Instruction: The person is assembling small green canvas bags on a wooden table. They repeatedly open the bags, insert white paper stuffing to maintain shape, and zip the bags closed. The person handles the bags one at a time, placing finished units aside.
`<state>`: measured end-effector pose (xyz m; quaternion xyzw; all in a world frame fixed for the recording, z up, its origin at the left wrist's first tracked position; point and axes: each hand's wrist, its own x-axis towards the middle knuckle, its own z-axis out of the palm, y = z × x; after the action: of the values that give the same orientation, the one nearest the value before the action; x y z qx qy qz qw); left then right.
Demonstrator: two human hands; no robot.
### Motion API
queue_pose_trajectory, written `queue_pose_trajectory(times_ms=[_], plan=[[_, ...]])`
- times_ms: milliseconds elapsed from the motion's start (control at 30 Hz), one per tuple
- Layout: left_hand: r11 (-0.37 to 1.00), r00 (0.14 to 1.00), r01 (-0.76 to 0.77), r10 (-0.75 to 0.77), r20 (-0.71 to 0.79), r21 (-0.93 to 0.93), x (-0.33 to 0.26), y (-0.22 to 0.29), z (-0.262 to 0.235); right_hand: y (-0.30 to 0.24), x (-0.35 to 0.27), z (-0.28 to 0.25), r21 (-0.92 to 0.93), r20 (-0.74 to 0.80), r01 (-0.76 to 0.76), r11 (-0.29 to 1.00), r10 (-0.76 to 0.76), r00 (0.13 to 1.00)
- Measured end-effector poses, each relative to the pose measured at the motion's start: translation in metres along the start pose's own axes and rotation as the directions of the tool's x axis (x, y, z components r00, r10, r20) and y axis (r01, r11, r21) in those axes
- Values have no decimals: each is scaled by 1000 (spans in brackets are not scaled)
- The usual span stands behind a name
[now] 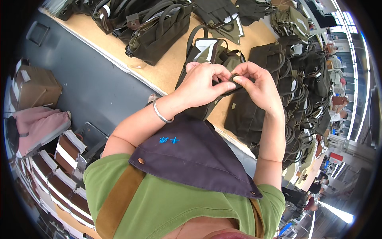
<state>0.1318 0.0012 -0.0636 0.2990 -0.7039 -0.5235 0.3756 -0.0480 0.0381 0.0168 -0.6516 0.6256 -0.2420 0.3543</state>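
An open dark olive bag [230, 60] with looped handles and a pale lining stands upright at the table's near edge, right in front of me. My left hand [205, 83] is closed on a dark fabric edge or strap of this bag, pinching it between thumb and fingers. From the other side, my right hand [258, 84] pinches the same dark piece, its fingertips almost touching the left ones. What exactly lies between the fingertips is too small and too covered to make out. Part of the bag is hidden behind my left hand and forearm.
A tan-topped table [167, 65] carries a row of dark bags [159, 40] at the far left. More bags [296, 85] are packed close on the right. Flat olive pieces [290, 24] lie at the back. Left on the floor stands a cardboard box [38, 87] beside a pink garment [39, 129].
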Motion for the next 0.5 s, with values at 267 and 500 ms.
queue_pose_trajectory(times_ms=[267, 500], plan=[[970, 990, 136, -126, 64, -201, 6, -2, 0, 0, 5, -2, 4, 29, -17, 1000, 17, 999], [984, 997, -69, 61, 49, 167, 7, -2, -9, 6, 6, -4, 28, 84, -39, 999, 36, 996]])
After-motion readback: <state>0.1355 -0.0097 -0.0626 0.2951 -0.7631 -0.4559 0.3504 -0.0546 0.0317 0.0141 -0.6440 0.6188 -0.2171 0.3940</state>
